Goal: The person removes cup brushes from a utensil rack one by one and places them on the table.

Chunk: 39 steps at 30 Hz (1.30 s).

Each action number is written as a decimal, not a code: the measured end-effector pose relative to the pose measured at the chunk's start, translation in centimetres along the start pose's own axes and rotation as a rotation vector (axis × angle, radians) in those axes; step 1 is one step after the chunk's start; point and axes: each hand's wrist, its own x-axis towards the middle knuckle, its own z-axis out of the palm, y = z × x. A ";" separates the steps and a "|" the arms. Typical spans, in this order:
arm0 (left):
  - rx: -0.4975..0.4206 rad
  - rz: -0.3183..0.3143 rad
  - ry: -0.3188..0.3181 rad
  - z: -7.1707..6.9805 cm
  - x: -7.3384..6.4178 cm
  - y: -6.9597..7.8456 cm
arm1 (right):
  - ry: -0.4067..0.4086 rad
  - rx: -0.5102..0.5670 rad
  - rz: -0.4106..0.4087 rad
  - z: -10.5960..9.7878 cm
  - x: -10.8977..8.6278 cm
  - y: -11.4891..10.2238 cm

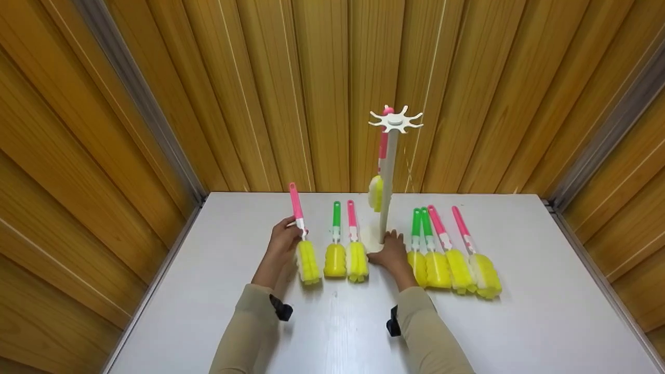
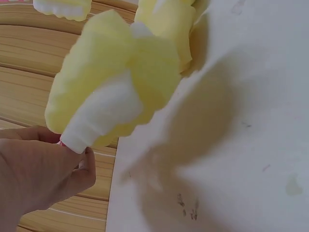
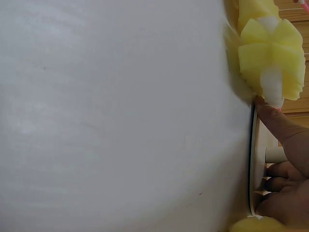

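My left hand pinches a bottle brush at its neck, with the pink handle pointing up and away and the yellow-and-white sponge head toward me. In the left wrist view the sponge head hangs above the table, casting a shadow. My right hand grips the round base of a white stand, thumb on one edge and fingers curled by the post. A pink-handled brush hangs from the stand's hooked top.
Between my hands lie a green-handled brush and a pink-handled one. Right of the stand, several green- and pink-handled brushes lie side by side on the white table. Wood-patterned panels rise behind the table.
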 end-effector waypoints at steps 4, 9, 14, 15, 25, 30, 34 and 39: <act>0.042 0.005 0.003 0.0 0.5 -0.4 | -0.032 0.025 0.028 0.0 0.0 0.1; 0.091 0.015 0.019 -0.2 1.3 -0.9 | -0.041 0.023 0.034 0.1 0.3 0.2; 0.111 0.017 0.039 -0.3 1.9 -1.1 | -0.040 0.020 0.035 0.0 0.4 0.3; 0.123 0.015 0.042 -0.4 2.0 -1.2 | -0.036 0.022 0.031 0.0 0.4 0.3; 0.107 -0.113 0.068 0.7 3.0 -2.3 | -0.018 0.034 0.009 0.2 0.2 0.4; 0.095 -0.104 0.057 1.8 3.0 -2.8 | -0.004 0.013 0.000 0.1 0.3 0.4; 0.145 -0.057 0.043 2.5 3.4 -3.5 | -0.015 0.020 0.016 0.1 0.4 0.5; 0.205 -0.082 0.055 2.7 3.7 -3.7 | -0.015 0.030 0.013 0.2 0.4 0.5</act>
